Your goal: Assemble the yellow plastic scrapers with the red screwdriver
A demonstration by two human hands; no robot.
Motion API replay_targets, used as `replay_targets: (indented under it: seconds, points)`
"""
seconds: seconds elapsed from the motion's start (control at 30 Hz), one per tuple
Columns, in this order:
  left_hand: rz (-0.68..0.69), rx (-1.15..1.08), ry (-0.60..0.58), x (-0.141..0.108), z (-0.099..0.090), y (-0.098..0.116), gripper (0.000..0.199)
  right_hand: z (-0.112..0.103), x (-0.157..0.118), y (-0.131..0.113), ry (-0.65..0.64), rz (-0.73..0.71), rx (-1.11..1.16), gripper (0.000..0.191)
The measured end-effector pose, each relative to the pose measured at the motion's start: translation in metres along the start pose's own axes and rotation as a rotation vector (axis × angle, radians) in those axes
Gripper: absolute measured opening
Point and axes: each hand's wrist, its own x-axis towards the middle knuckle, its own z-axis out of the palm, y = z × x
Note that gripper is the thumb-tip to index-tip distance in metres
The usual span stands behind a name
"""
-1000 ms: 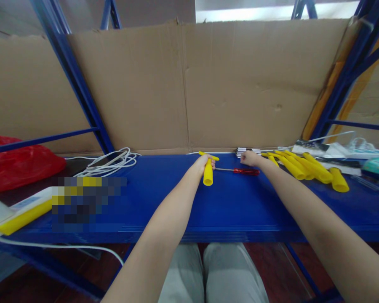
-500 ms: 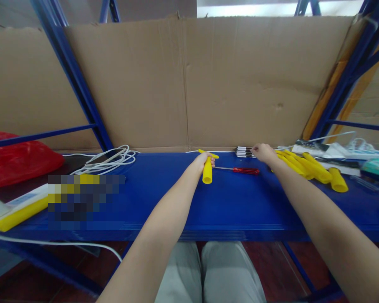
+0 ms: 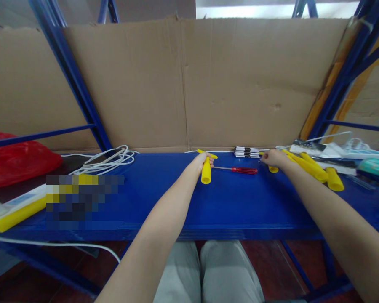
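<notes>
My left hand [image 3: 203, 160] is closed around a yellow hollow plastic piece [image 3: 206, 174]. The piece's round open end faces me, and a narrower yellow part sticks out above the fingers. Beside that hand lies a screwdriver [image 3: 244, 170] with a red handle, its shaft pointing at the held piece. My right hand [image 3: 274, 158] has its fingertips pinched together, close to the table; what they hold, if anything, is too small to make out. Under and beside it are several similar yellow pieces [image 3: 314, 168]. A small stack of white-and-black strips [image 3: 246, 152] sits left of the right hand.
A tall cardboard sheet [image 3: 233, 84] backs the blue table [image 3: 240, 206]. Coiled white cable [image 3: 113, 161] and a red bag [image 3: 22, 160] are on the left. White boxes [image 3: 309, 148] and a green packet [image 3: 375, 169] lie at right. Blue posts [image 3: 72, 80] frame the sides.
My right hand has moved right, away from the strip stack to the yellow pieces, and the stack now shows more fully. My left hand keeps its hold on the yellow piece.
</notes>
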Motion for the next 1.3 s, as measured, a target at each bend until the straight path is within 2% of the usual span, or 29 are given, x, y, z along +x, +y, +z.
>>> replay_targets:
  seconds: [0.27, 0.37, 0.5, 0.7, 0.87, 1.0, 1.1, 1.2, 1.3]
  points:
    - [-0.011, -0.006, 0.004, -0.001, 0.001, -0.001, 0.011, -0.002, -0.011, 0.020, 0.023, -0.048, -0.070, 0.028]
    - [0.016, 0.049, 0.013, -0.003, 0.002, -0.001, 0.013, -0.003, -0.014, 0.016, 0.062, -0.048, -0.071, 0.027]
    - [0.039, 0.083, 0.021, -0.004, 0.002, -0.001, 0.013, -0.004, -0.015, 0.001, 0.104, -0.119, -0.083, 0.028]
    - [0.067, 0.105, 0.003, -0.004, 0.001, -0.002, 0.011, -0.001, -0.010, -0.008, 0.004, -0.098, -0.104, 0.028]
    - [0.094, 0.155, 0.010, -0.006, 0.002, -0.003, 0.015, 0.002, -0.011, -0.009, 0.014, -0.074, -0.095, 0.029]
    - [0.118, 0.219, 0.001, -0.009, 0.004, 0.000, 0.016, 0.004, -0.017, -0.010, 0.096, -0.070, -0.092, 0.028]
    - [0.164, 0.350, 0.034, -0.016, 0.003, 0.006, 0.016, 0.002, -0.024, -0.014, 0.202, -0.091, -0.067, 0.028]
    - [0.295, 0.577, 0.088, -0.030, -0.007, 0.014, 0.013, -0.003, -0.032, -0.021, 0.311, -0.141, -0.028, 0.030]
    - [0.431, 0.837, 0.043, -0.053, -0.025, 0.024, 0.009, -0.010, -0.038, -0.033, 0.399, -0.193, 0.019, 0.032]
